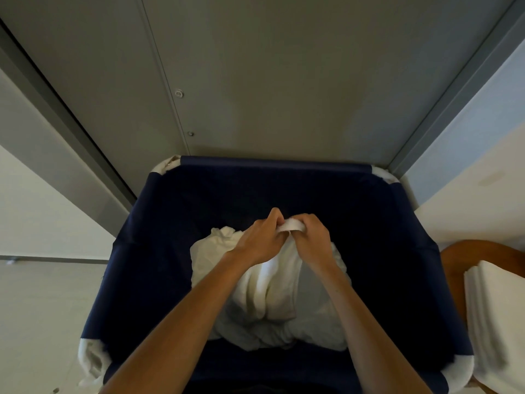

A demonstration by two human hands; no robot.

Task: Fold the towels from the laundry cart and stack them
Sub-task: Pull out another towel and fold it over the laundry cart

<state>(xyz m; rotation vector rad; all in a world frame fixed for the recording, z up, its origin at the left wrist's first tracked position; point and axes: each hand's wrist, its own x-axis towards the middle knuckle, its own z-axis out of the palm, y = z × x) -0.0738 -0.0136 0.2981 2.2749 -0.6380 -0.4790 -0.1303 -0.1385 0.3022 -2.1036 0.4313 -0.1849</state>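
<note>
While poised over the laundry cart [275, 162], left hand [260, 241] and right hand [312, 237] pinch the hem [289, 225] of the white towel [267, 297] side by side, probably seeking a corner; the rest hangs mid-cart. Folded towel stack [500, 308] lies beyond the right edge.

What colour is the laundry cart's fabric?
The laundry cart is dark navy blue, seen in the head view.

Nothing here can be read: no writing, label, brand, number or sign. The dark navy fabric laundry cart [159, 251], the white terry towel [264, 294] and the grey metal panel [255, 81] behind them show only plain surfaces. A faint smudge on the white wall [491, 177] at the right is too blurred to tell.
</note>
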